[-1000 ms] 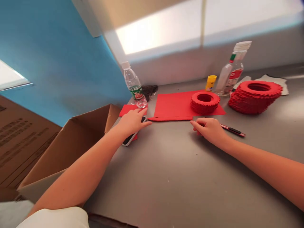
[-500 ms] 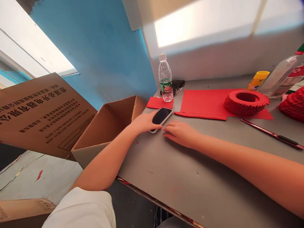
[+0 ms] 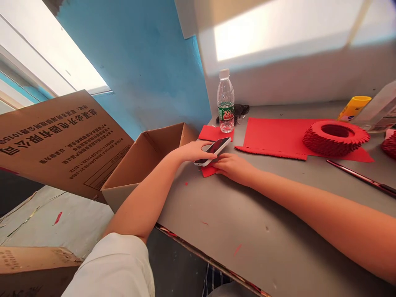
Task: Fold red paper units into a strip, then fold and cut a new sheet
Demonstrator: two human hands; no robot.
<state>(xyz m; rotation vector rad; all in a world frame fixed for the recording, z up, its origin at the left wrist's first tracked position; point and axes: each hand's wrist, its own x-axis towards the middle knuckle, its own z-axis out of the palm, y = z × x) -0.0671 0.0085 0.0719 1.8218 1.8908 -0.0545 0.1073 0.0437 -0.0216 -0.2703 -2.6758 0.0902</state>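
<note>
Tilted up since the earlier frame: one black smartphone in a white-edged case (image 3: 215, 147), held at its lower edge by my left hand (image 3: 193, 151), fingers closed round it. My right hand (image 3: 233, 168), open and flat on the grey tabletop (image 3: 216, 235), lies just beside it, fingertips on a small red paper scrap (image 3: 208, 171).

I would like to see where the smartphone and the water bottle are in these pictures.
smartphone (image 3: 217, 145): head view, on its dark screen.
water bottle (image 3: 225, 112): head view, on its green label.
</note>
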